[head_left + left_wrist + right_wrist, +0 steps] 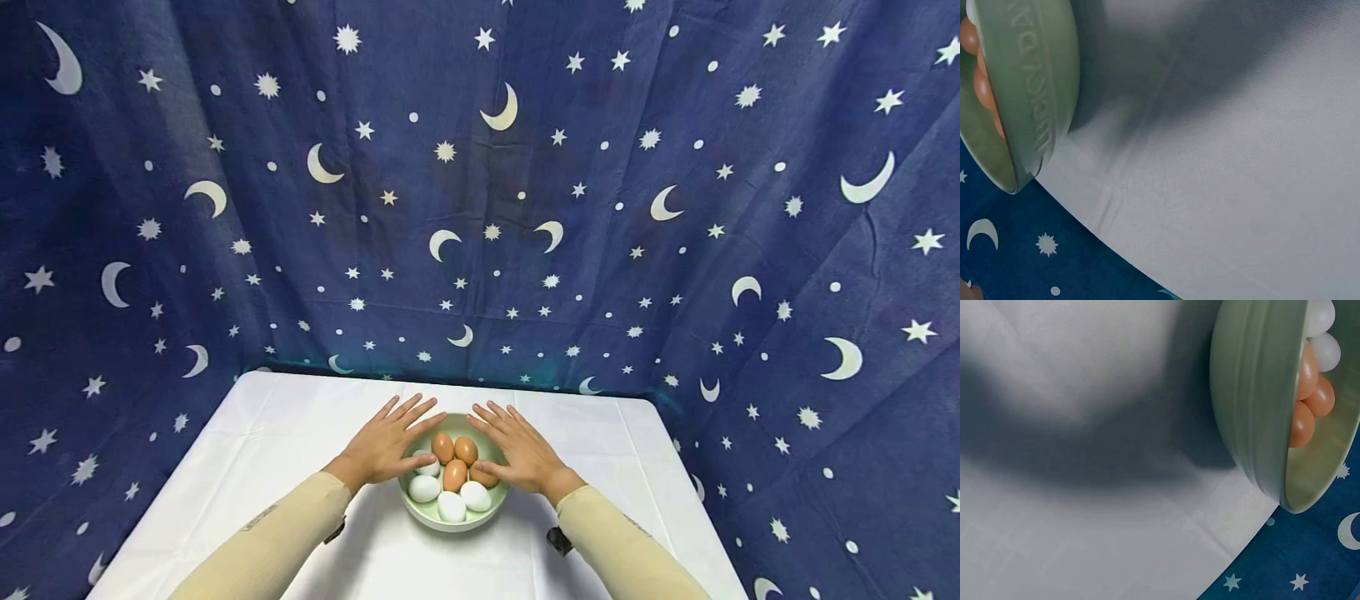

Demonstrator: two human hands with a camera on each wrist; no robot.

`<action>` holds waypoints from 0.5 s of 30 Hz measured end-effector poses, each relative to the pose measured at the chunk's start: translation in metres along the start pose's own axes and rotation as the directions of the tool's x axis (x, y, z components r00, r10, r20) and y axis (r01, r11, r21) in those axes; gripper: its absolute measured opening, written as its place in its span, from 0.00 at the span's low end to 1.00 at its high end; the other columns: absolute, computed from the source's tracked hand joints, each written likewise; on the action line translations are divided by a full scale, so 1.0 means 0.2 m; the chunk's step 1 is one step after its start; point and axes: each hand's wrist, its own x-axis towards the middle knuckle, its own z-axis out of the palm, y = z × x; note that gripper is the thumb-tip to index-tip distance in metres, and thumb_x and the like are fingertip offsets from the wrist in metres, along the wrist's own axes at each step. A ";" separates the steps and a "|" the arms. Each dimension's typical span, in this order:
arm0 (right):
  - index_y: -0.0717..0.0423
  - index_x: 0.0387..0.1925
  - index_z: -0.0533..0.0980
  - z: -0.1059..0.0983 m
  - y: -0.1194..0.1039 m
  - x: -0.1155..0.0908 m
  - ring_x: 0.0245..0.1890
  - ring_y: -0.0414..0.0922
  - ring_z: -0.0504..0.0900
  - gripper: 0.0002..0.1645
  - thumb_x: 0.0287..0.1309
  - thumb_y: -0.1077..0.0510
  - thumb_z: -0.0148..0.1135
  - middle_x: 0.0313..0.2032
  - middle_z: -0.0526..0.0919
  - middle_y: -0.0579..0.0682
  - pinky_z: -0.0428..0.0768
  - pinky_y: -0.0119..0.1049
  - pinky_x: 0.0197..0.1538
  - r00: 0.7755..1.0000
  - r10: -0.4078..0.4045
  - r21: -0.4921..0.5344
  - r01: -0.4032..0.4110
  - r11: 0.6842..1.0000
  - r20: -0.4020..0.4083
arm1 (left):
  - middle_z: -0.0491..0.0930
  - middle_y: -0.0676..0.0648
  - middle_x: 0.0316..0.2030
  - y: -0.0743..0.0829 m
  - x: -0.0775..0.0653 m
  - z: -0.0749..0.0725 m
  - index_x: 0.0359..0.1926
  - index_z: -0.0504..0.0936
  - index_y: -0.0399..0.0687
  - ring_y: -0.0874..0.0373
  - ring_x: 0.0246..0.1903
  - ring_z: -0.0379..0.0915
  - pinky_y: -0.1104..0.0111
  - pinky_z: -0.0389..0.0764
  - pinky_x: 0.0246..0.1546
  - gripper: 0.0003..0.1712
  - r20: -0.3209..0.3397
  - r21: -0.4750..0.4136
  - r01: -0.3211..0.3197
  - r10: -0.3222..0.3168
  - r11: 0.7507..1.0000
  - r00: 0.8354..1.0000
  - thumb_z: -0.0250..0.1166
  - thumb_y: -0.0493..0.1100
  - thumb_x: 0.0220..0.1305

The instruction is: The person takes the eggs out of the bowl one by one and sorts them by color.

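Observation:
A pale green bowl [452, 526] stands on the white table, holding several brown eggs [454, 475] and several white eggs [452, 506]. Raised lettering reading "LUCKY DAY" runs along the bowl's side [1038, 94] in the left wrist view. My left hand [381, 446] is at the bowl's left rim, fingers straight and spread, its thumb over a white egg in the head view. On the opposite side my right hand [525, 454] is spread likewise, its thumb overlapping a brown egg [483, 475]. In the right wrist view, brown eggs [1302, 425] show inside the bowl.
A white cloth [300, 417] covers the table, with its far edge just beyond the bowl. Behind and at both sides hangs a dark blue curtain [480, 192] printed with moons and stars. Arm shadows fall across the cloth.

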 end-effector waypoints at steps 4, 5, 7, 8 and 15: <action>0.42 0.77 0.52 0.01 0.00 -0.01 0.76 0.50 0.50 0.46 0.63 0.33 0.52 0.76 0.54 0.46 0.49 0.52 0.75 1.000 0.009 0.008 -0.009 1.000 -0.012 | 0.55 0.51 0.76 0.00 0.00 0.01 0.76 0.58 0.65 0.49 0.75 0.48 0.47 0.50 0.73 0.42 0.000 -0.012 0.007 -0.007 1.000 1.000 0.48 0.73 0.65; 0.42 0.77 0.52 0.02 0.00 -0.01 0.76 0.50 0.50 0.46 0.64 0.34 0.52 0.76 0.54 0.46 0.50 0.53 0.75 1.000 0.014 0.014 -0.014 1.000 -0.016 | 0.55 0.51 0.76 0.00 0.00 0.02 0.76 0.58 0.65 0.49 0.75 0.48 0.47 0.50 0.73 0.42 0.002 -0.018 0.013 -0.013 1.000 1.000 0.48 0.73 0.65; 0.43 0.77 0.53 0.03 0.00 -0.02 0.76 0.50 0.51 0.45 0.64 0.34 0.52 0.76 0.56 0.47 0.53 0.53 0.74 0.999 0.024 0.029 -0.023 0.999 -0.030 | 0.56 0.50 0.75 0.00 -0.01 0.02 0.76 0.58 0.64 0.49 0.75 0.49 0.47 0.51 0.73 0.42 -0.001 -0.025 0.023 -0.023 0.999 1.000 0.48 0.73 0.65; 0.43 0.77 0.53 0.03 0.00 -0.02 0.76 0.49 0.52 0.45 0.64 0.35 0.52 0.76 0.56 0.47 0.55 0.53 0.74 0.999 0.032 0.040 -0.030 0.999 -0.034 | 0.56 0.50 0.75 0.00 -0.02 0.03 0.76 0.58 0.64 0.49 0.75 0.49 0.47 0.52 0.72 0.43 0.000 -0.029 0.029 -0.029 0.999 1.000 0.48 0.73 0.65; 0.46 0.76 0.54 0.03 -0.01 -0.03 0.75 0.50 0.56 0.44 0.64 0.41 0.57 0.75 0.58 0.46 0.60 0.53 0.72 0.992 0.083 0.123 -0.071 0.990 -0.090 | 0.59 0.48 0.74 0.01 -0.06 0.06 0.76 0.58 0.60 0.47 0.72 0.55 0.47 0.58 0.70 0.43 -0.032 -0.128 0.112 -0.117 0.985 0.993 0.52 0.71 0.65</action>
